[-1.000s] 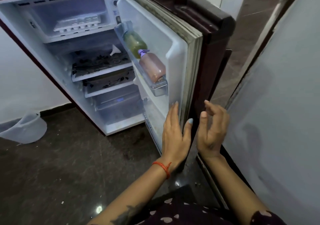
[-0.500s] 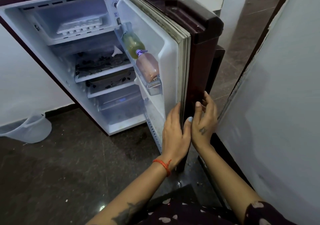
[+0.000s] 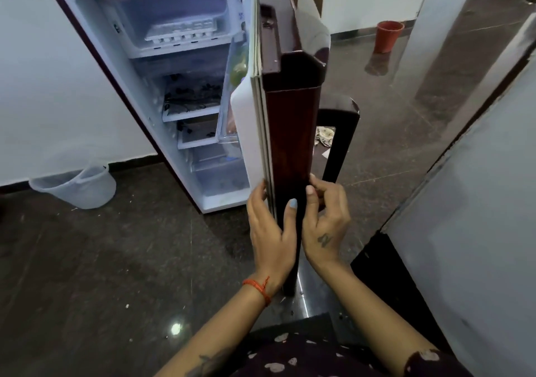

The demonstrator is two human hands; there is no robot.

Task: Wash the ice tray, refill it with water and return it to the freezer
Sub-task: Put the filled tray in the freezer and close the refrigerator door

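Note:
A white ice tray (image 3: 182, 31) lies in the freezer compartment (image 3: 171, 14) at the top of a small maroon fridge. The fridge door (image 3: 290, 121) stands open, seen edge-on in the middle of the view. My left hand (image 3: 268, 231) grips the door's lower edge, fingers on the white inner side and thumb on the dark edge. My right hand (image 3: 324, 217) holds the same edge from the outer side. Bottles (image 3: 239, 63) sit in the door shelf, mostly hidden by the door.
A clear plastic bucket (image 3: 78, 185) stands on the dark floor by the white wall at left. A red bucket (image 3: 387, 36) stands far back right. A white door or panel (image 3: 478, 217) fills the right side. Fridge shelves (image 3: 191, 110) hold little.
Both hands have closed on the door's edge, and the door has swung toward shut, now edge-on. The view has shifted and the fridge appears further left.

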